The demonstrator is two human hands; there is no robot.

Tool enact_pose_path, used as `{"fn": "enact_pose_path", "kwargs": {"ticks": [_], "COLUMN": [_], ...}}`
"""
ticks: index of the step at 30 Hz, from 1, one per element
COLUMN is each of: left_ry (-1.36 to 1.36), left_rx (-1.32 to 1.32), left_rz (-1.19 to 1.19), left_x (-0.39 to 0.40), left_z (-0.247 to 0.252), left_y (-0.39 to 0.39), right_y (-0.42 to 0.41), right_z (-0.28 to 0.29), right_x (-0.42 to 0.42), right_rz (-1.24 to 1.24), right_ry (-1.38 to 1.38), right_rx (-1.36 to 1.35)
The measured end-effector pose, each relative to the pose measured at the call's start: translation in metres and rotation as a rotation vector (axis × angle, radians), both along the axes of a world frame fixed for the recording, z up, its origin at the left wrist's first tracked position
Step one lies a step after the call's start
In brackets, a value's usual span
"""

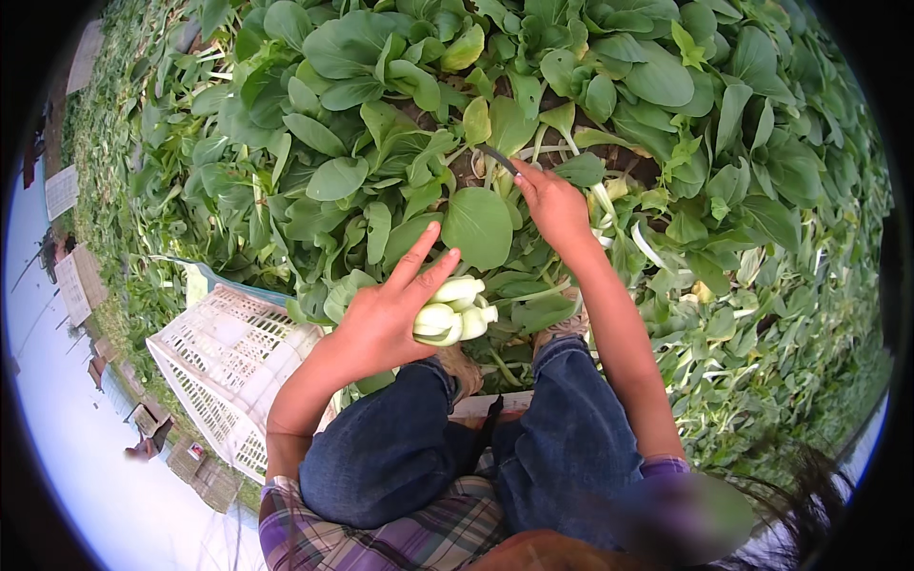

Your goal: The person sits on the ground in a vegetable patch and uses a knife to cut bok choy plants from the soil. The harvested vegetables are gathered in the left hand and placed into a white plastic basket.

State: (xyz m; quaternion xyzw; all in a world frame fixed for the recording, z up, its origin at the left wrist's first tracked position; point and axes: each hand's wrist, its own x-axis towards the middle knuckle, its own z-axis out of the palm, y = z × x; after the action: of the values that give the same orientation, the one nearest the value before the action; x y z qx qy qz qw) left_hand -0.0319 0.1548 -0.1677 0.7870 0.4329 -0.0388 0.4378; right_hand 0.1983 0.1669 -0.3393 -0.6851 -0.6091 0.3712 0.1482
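My left hand (pixel 378 317) is closed around a small bunch of cut pak choi (pixel 458 311), whose pale stem ends point right. The index and middle fingers of that hand stretch apart towards a broad green leaf (pixel 477 228). In my right hand (pixel 555 208) is a cutting tool with a narrow dark blade (pixel 498 158); its handle is hidden in the fist. The blade's tip reaches among the stem bases of growing pak choi (pixel 510 125), close to the soil. Whether it touches a stem, I cannot tell.
A white slatted plastic crate (pixel 228 342) stands at my left, with bluish sheeting (pixel 243 280) along its far edge. My shoes (pixel 560 314) are among leaves. Cut leaves and stems (pixel 721 357) litter the ground at right. More crates (pixel 71 285) and another person (pixel 151 441) appear far left.
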Motion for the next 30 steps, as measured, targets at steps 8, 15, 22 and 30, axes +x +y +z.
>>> {"fn": "enact_pose_path", "kwargs": {"ticks": [8, 15, 22, 30], "left_ry": [0.452, 0.415, 0.333, 0.293], "left_rx": [0.163, 0.374, 0.391, 0.395], "left_rz": [-0.152, -0.121, -0.025, -0.022], "left_x": [0.003, -0.045, -0.060, -0.063], "left_z": [-0.038, -0.080, -0.087, -0.090], "left_y": [0.060, 0.023, 0.016, 0.016], "right_y": [0.004, 0.015, 0.018, 0.023], "right_z": [0.016, 0.001, 0.001, -0.010], "right_x": [-0.003, -0.020, -0.020, -0.027], "right_rz": [0.059, 0.068, 0.071, 0.103], "right_ry": [0.310, 0.293, 0.367, 0.384], "right_rx": [-0.181, -0.220, -0.231, -0.197]}}
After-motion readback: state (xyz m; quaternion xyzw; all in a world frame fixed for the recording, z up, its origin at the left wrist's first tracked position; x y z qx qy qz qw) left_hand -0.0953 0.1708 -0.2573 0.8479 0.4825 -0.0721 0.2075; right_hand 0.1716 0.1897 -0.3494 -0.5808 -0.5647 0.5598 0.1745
